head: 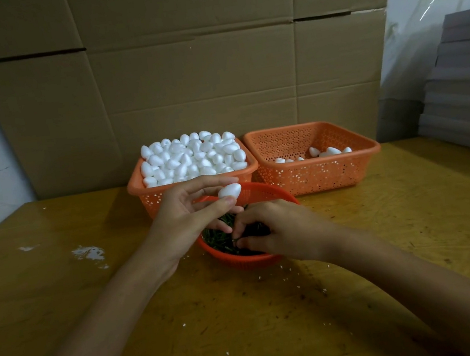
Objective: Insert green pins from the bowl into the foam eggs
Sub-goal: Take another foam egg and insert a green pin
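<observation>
Pinching a white foam egg between thumb and forefinger, the left hand hovers over a round orange plastic bowl, where the right hand pinches dark green pins with curled fingers. An orange perforated basket heaped with eggs stands just behind.

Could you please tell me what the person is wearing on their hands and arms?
Nothing shows on either. The left hand and right hand are bare, without gloves, and no ring is visible. The left forearm and right forearm are bare down to the frame's edge: no sleeve, watch or wristband in view.
</observation>
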A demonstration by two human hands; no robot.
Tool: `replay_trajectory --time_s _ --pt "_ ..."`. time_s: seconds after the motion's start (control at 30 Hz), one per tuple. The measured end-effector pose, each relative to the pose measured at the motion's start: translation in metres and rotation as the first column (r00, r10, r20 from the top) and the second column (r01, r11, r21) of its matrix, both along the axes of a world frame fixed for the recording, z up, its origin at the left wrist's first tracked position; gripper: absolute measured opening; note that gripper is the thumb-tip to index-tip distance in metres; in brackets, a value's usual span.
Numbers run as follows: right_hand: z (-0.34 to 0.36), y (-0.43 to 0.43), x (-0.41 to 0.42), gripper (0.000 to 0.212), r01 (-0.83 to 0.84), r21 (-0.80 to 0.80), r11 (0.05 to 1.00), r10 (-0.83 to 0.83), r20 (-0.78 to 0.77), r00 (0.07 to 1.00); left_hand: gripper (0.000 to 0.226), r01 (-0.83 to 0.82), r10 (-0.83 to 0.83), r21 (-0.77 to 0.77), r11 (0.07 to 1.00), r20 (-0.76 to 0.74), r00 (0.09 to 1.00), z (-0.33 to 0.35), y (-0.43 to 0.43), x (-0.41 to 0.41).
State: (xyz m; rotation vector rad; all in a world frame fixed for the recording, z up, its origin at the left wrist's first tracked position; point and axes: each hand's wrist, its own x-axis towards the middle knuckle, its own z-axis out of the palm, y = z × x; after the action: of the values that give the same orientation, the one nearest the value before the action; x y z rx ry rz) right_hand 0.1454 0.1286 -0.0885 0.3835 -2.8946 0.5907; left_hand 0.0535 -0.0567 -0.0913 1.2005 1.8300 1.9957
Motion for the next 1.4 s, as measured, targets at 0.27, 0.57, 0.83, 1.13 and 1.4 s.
replay_trajectory --time_s 0.27,0.57,0.83,1.13,1.4 --pt "-0.003 0.0 -0.001 0.014 0.011 0.018 1.0 -0.01 -0.033 0.999 0.024 -0.013 0.012 0.009 1.0 0.047 0.999 0.0 0.001 0.0" --pt "-0.011 0.0 -0.006 0.008 0.068 -0.153 0.986 -0.085 -0.106 0.991 0.023 -0.023 0.02 0.039 0.999 0.093 0.995 -0.001 0.002 -0.002" --pt "-0.007 0.002 -0.007 0.005 0.047 -0.559 0.828 -0.079 -0.034 0.996 0.021 -0.087 0.078 0.061 0.994 0.143 0.987 -0.003 0.003 -0.006" --pt "-0.004 0.0 -0.005 0.008 -0.015 -0.789 0.614 -0.065 -0.069 0.995 0.018 -0.092 0.074 0.093 0.991 0.179 0.981 -0.004 0.002 -0.007" --pt "0.0 0.0 -0.003 0.017 -0.023 -0.847 0.53 -0.075 -0.074 0.994 0.017 -0.087 0.067 0.116 0.989 0.17 0.983 -0.005 0.003 -0.007"
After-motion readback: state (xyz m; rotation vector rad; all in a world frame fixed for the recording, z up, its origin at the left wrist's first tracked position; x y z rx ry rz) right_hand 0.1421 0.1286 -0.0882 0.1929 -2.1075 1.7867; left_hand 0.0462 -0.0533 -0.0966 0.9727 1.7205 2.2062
